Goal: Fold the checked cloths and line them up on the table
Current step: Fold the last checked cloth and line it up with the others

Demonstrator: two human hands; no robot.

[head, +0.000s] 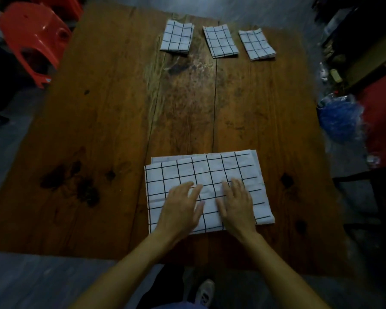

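Four white cotton cloths with a black grid check are lying on the dark brown plank table (pixel 98 130). One large, partly folded checked cloth (pixel 210 172) is sitting near the table's near edge, slightly right of centre; it is lying as a broad rectangle with its long axis running left to right, and its far edge is showing a second layer peeking out, so it is folded at least once. The left hand (pixel 181 208) is resting flat on the cloth's near-left part, fingers straight and spread wide, holding nothing. The right hand (pixel 237 207) is lying flat just beside it on the near-middle part, fingers straight and close together, also gripping nothing; the two thumbs are near each other but apart. Three small folded checked cloths are lining the far end in a row, well apart from the large one: the left folded cloth (pixel 177 38), the middle folded cloth (pixel 220 41) and the right folded cloth (pixel 257 44). Each is pointing its long axis away from the person, the middle and right ones tilting slightly. A red plastic chair (pixel 35 36) is standing off the far-left corner. A blue bundle (pixel 341 118), possibly a plastic bag, is lying on the floor to the right; the dim light is blurring it.
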